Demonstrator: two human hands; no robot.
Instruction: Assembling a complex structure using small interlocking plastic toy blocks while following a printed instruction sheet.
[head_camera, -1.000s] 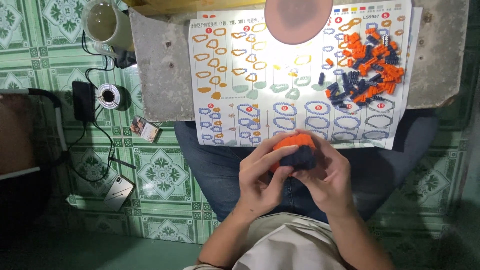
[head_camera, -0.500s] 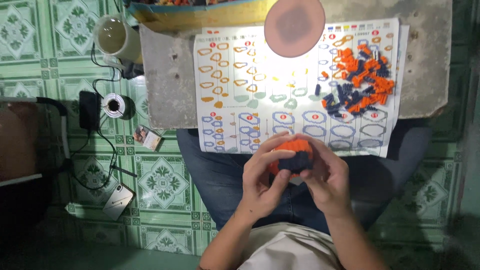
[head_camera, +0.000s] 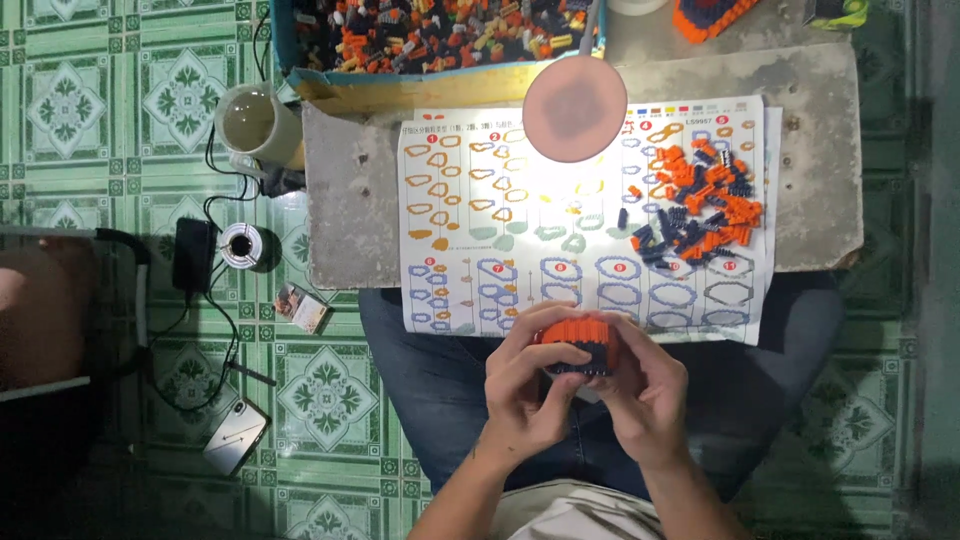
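Note:
Both hands hold a small orange and dark blue brick model (head_camera: 578, 344) over my lap. My left hand (head_camera: 527, 385) wraps its left side, thumb across the front. My right hand (head_camera: 643, 392) cups the right side and underside. Just beyond the hands an instruction sheet (head_camera: 590, 215) lies on a low grey slab (head_camera: 350, 200). A loose pile of orange and dark blue bricks (head_camera: 700, 205) rests on the sheet's right part.
A round lamp head (head_camera: 575, 108) hangs over the sheet. A box of mixed bricks (head_camera: 440, 35) stands at the slab's far edge. On the green tiled floor to the left are a mug (head_camera: 255, 122), a charger with cable (head_camera: 195, 255), a small packet (head_camera: 300, 306) and a phone (head_camera: 236, 436).
The view has shifted, so the slab and sheet sit lower in frame and the box of bricks shows. My hands keep turning the model; my fingers have shifted slightly around it.

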